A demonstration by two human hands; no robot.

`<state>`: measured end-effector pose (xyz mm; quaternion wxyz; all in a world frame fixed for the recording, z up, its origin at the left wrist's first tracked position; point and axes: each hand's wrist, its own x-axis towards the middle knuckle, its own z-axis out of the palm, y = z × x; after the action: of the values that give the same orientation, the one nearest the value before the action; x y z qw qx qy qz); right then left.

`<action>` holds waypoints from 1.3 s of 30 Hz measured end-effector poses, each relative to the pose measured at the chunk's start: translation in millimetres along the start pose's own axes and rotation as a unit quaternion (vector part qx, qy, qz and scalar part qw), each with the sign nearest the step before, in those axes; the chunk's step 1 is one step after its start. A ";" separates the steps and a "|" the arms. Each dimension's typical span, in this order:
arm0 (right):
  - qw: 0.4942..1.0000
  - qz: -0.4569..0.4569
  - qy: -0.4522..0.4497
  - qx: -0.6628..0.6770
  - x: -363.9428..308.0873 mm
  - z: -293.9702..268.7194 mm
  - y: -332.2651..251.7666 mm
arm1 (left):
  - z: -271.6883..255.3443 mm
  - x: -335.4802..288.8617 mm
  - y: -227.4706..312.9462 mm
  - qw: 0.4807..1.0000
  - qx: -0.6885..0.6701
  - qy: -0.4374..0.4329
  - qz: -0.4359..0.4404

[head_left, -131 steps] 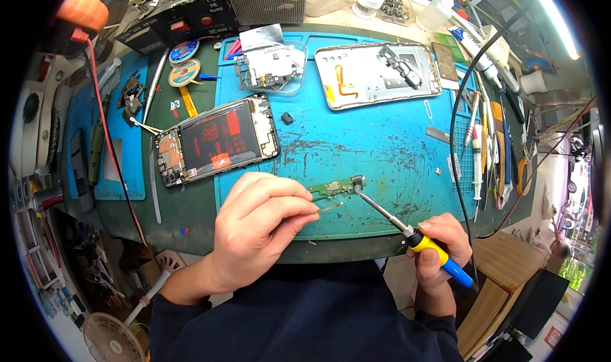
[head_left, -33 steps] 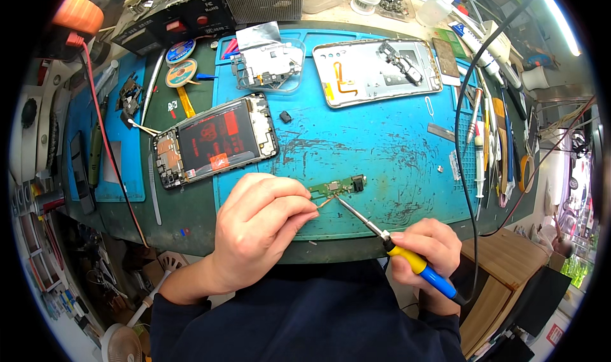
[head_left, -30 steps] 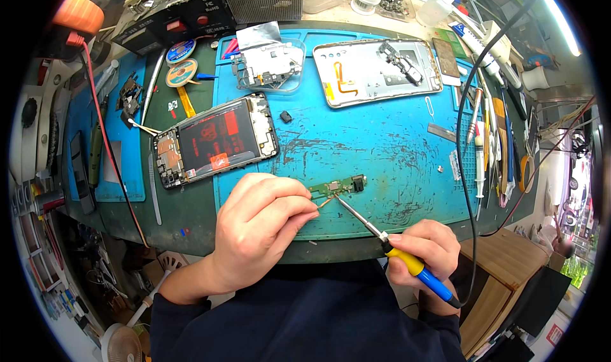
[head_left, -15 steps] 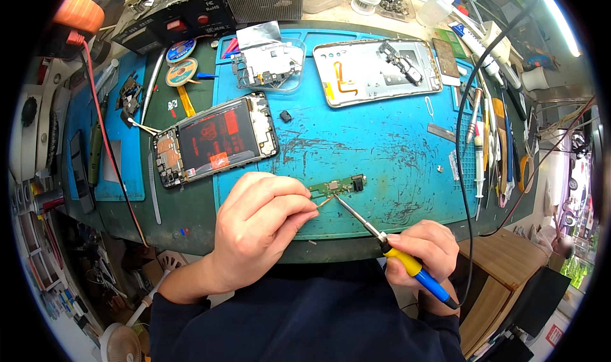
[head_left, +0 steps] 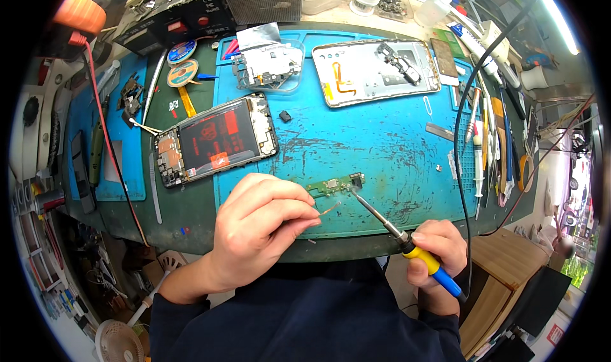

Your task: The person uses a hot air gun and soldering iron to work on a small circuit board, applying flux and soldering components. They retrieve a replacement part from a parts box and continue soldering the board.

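While the right hand (head_left: 439, 254) clasps a soldering iron (head_left: 377, 212), tip by the right end of a green circuit board (head_left: 331, 184) lying left-to-right on the blue mat (head_left: 369, 139), the nearer left hand (head_left: 264, 225) pinches a copper-coloured wire (head_left: 330, 208).

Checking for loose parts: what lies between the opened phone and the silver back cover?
In the head view, a small black part lies on the blue mat, nearer the opened phone than the silver back cover.

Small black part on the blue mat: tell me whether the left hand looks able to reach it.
Probably not while the left hand pinches the thin wire, though the mat leading to the black part looks open.
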<state>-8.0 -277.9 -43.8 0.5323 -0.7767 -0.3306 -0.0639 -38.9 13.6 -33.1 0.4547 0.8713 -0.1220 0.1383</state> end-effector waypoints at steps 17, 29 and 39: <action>0.997 -0.014 -0.059 -0.043 12.4 2.0 -3.5 | 4.6 1.0 0.3 0.999 0.036 0.029 -0.022; 0.996 0.001 -0.077 -0.055 15.6 3.0 -5.1 | 5.1 2.1 0.5 0.998 0.039 0.035 -0.020; 0.994 0.030 -0.087 -0.056 20.5 2.5 -9.4 | 5.4 1.1 -0.2 0.998 0.040 0.030 -0.025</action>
<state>1.8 -264.5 -28.2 0.4589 -0.8177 -0.3475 0.0014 -37.1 9.2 -35.8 0.4265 0.8870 -0.0805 0.1576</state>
